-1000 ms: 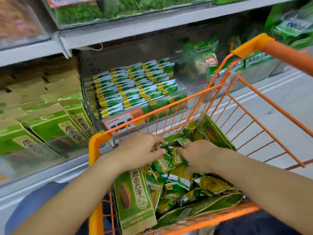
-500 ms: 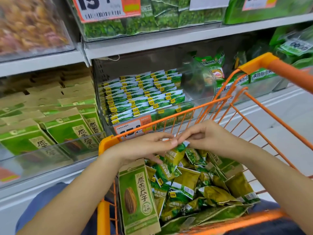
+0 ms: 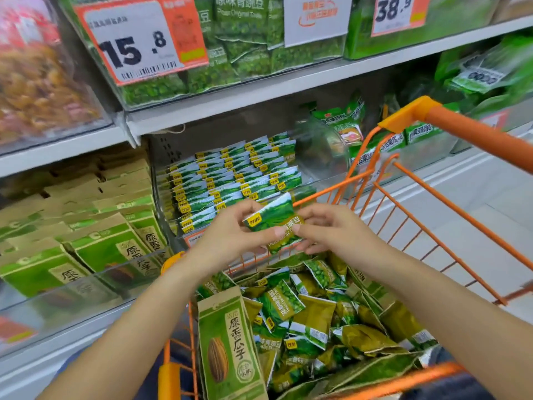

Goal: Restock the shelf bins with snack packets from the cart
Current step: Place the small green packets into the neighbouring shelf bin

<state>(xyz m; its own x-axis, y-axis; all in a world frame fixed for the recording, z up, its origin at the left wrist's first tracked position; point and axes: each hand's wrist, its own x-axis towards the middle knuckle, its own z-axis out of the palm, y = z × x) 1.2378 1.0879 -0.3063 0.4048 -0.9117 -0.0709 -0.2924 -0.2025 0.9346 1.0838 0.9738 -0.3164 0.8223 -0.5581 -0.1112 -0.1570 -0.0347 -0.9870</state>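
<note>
Head view — both hands (image 3: 288,235) round one green packet (image 3: 274,222)

Single head-worn wide-angle view, facing forward and down. Close over the orange cart (image 3: 432,235) at lower frame; shelf bins (image 3: 236,180) directly ahead, near. Upper shelf price tags at top edge. No second view for overlap.

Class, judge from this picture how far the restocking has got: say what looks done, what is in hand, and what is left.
Done: the shelf bin already holds neat rows of green packets. In hand: the left hand and right hand together pinch a green snack packet above the cart. Left: a loose heap of packets remains inside the cart.
</note>
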